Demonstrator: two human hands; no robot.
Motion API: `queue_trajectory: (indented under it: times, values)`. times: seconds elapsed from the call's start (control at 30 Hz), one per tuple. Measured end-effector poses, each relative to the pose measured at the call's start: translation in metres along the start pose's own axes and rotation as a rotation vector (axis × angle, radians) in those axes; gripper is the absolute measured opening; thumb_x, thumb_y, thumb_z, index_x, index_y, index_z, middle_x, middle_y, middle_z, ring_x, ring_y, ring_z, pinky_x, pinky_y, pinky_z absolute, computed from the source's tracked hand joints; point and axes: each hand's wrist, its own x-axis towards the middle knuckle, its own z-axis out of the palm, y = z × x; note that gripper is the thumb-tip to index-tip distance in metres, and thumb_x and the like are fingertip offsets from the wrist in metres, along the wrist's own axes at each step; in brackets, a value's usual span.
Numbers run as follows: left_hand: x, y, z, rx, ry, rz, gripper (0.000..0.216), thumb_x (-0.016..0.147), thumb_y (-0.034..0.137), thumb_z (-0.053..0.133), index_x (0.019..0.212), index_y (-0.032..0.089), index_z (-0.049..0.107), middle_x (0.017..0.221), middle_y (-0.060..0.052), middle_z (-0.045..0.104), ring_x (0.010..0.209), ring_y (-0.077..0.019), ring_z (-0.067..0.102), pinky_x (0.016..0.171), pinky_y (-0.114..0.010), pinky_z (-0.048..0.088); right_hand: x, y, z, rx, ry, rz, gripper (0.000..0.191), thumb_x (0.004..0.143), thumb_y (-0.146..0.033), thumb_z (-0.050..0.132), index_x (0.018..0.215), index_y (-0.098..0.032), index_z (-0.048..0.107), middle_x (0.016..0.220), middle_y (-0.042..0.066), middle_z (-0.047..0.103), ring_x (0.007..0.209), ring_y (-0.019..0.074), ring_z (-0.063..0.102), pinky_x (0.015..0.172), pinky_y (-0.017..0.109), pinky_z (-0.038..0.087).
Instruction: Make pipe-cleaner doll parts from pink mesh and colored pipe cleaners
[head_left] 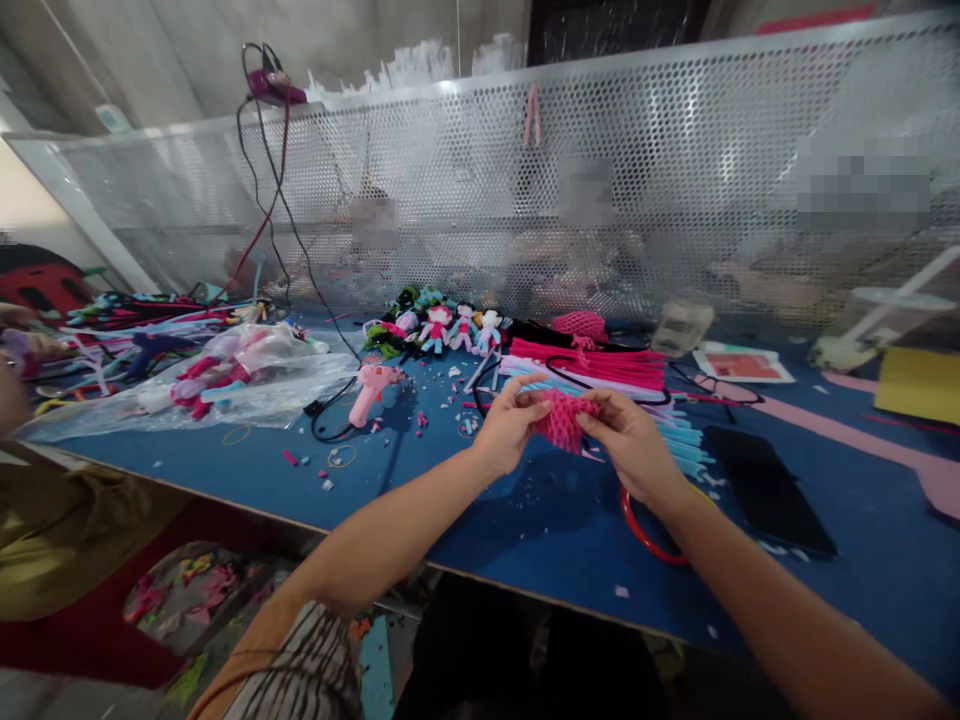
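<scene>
Between my two hands, above the blue table [480, 540], is a small pink piece of woven pipe cleaners [564, 420]. My left hand [511, 425] pinches its left edge between thumb and fingers. On the opposite edge, my right hand [626, 435] grips it the same way. Just behind the hands lie bundles of pink pipe cleaners [592, 363] and light blue pipe cleaners [682, 440]. Red-handled scissors [637, 525], partly covered by my right forearm, rest on the table below my right hand.
A pink glue gun [369, 390] lies left of my hands, its cord trailing. Several small dolls [465, 325] stand behind it. Plastic bags [285, 375] spread at left, near another person's arm [11, 370]. A black phone [769, 490] lies at right. A perforated metal screen [450, 190] closes off the back.
</scene>
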Motion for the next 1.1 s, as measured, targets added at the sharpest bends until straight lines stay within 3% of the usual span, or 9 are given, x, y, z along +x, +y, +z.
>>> queue_trajectory:
  times: [0.17,0.37,0.47,0.67,0.8,0.9,0.97,1.1]
  values:
    - [0.003,0.009,-0.002,-0.096,0.012,0.114,0.041,0.063,0.011,0.074,0.100,0.023,0.062,0.086,0.001,0.057,0.070,-0.0079,0.055,0.064,-0.022,0.045,0.003,0.001,-0.001,0.119,0.100,0.024,0.027,0.070,-0.029,0.074,0.093,-0.025,0.060,0.076,-0.004,0.060,0.070,0.0112,0.055,0.066,0.024,0.043]
    - [0.001,0.006,0.001,-0.058,-0.046,0.074,0.027,0.065,0.014,0.074,0.088,0.020,0.061,0.084,0.001,0.058,0.067,-0.0076,0.054,0.061,-0.021,0.045,0.001,-0.002,0.003,0.150,0.015,-0.071,0.024,0.072,-0.023,0.070,0.093,-0.025,0.060,0.078,-0.004,0.063,0.075,0.0107,0.058,0.072,0.025,0.045]
    - [0.000,0.005,0.003,0.006,-0.046,0.004,0.021,0.066,0.019,0.075,0.081,0.016,0.061,0.080,0.000,0.059,0.064,-0.0075,0.054,0.059,-0.020,0.044,-0.001,-0.003,0.006,0.097,-0.015,-0.079,0.024,0.072,-0.023,0.069,0.094,-0.024,0.059,0.080,-0.002,0.063,0.076,0.0121,0.059,0.072,0.026,0.046]
    - [-0.003,0.004,0.006,0.091,-0.082,-0.116,0.026,0.072,0.040,0.069,0.081,0.016,0.064,0.080,-0.002,0.062,0.068,-0.0108,0.056,0.066,-0.025,0.049,0.000,-0.007,0.005,-0.043,0.086,-0.112,0.020,0.071,-0.024,0.069,0.089,-0.021,0.059,0.080,-0.001,0.061,0.074,0.0128,0.057,0.072,0.028,0.046]
    - [-0.007,0.006,0.008,0.206,-0.209,-0.134,0.034,0.068,0.030,0.075,0.096,0.020,0.059,0.094,-0.002,0.061,0.084,-0.0146,0.059,0.079,-0.033,0.050,0.001,-0.006,0.003,-0.061,0.074,-0.093,0.027,0.070,-0.024,0.068,0.094,-0.021,0.057,0.079,-0.001,0.061,0.072,0.0141,0.058,0.069,0.028,0.048]
    - [-0.007,0.007,0.006,0.372,-0.233,-0.072,0.031,0.070,0.026,0.073,0.095,0.019,0.057,0.091,-0.002,0.060,0.086,-0.0148,0.058,0.084,-0.033,0.048,0.001,-0.001,0.003,-0.124,0.050,-0.067,0.038,0.068,-0.022,0.069,0.104,-0.021,0.056,0.079,-0.001,0.060,0.072,0.0149,0.059,0.066,0.029,0.048]
    - [-0.005,0.007,0.003,0.470,-0.224,-0.050,0.030,0.070,0.026,0.071,0.097,0.018,0.058,0.090,-0.003,0.060,0.086,-0.0146,0.057,0.085,-0.031,0.046,0.001,0.003,0.004,-0.192,0.023,-0.065,0.035,0.069,-0.021,0.067,0.102,-0.020,0.059,0.082,0.001,0.063,0.074,0.0162,0.061,0.069,0.031,0.049]
    - [-0.003,0.005,-0.001,0.469,-0.275,-0.212,0.038,0.067,0.029,0.074,0.099,0.016,0.059,0.085,-0.003,0.062,0.077,-0.0137,0.058,0.082,-0.032,0.047,0.000,0.000,0.007,-0.377,0.000,-0.170,0.023,0.074,-0.015,0.059,0.097,-0.019,0.063,0.092,0.004,0.067,0.081,0.0179,0.063,0.077,0.033,0.049]
